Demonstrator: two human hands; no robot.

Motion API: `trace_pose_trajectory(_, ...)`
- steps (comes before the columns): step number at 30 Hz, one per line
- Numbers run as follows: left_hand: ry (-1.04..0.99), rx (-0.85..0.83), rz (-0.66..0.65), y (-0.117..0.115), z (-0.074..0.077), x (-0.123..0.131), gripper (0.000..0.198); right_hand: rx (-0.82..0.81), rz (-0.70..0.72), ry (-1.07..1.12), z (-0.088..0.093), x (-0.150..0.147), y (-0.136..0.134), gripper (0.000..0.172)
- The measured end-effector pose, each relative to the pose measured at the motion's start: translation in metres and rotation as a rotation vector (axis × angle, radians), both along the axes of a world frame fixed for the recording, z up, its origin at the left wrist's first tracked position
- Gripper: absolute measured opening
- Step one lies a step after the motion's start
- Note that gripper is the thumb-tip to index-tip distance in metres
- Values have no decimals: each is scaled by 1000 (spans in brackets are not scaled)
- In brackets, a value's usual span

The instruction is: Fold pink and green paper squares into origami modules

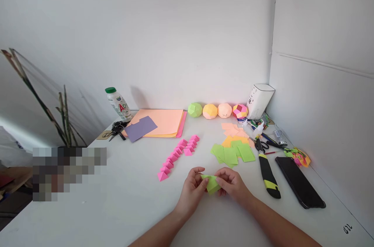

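A small folded piece of green paper (212, 185) is held between both hands near the front of the white table. My left hand (193, 188) pinches its left side with thumb and fingers. On the right side, my right hand (232, 185) grips the same paper, its thumb pressed on the top face. Just beyond the hands lie loose green paper pieces (230, 156), with orange pieces (233, 140) and peach pieces (231, 129) behind them. Two rows of folded pink paper pieces (173, 156) stand to the left of these.
Along the wall sit a green paper ball (194, 110) and other coloured ones. Peach sheets (163, 120), a purple card (140, 128) and a bottle (119, 104) are back left. A cutter (268, 175), scissors (262, 145) and a phone (300, 182) lie right.
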State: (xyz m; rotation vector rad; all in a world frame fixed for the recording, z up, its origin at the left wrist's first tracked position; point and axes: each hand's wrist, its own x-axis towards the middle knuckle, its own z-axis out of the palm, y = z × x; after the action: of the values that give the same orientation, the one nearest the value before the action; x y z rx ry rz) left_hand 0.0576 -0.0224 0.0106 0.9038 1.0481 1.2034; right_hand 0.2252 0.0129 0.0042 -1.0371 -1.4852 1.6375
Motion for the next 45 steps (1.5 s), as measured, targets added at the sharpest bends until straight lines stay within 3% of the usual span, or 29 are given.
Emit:
trace_pose_trajectory(20, 92, -22, 88, 2, 3, -1, 34, 1, -21, 59, -2, 0, 4, 23)
trace_pose_trajectory(29, 7, -29, 51, 3, 1, 0, 32, 2, -83, 46, -12, 4, 9, 26)
trace_pose_trajectory(34, -14, 45, 84, 1, 1, -1, 28, -29, -65, 61, -9, 1, 8, 29)
trace_pose_trajectory(40, 88, 112, 1, -2, -4, -2, 14, 27, -5, 38, -6, 1, 8, 39)
trace_pose_trajectory(45, 212, 181, -62, -4, -3, -3, 26, 19, 29, 5, -7, 2, 7, 42)
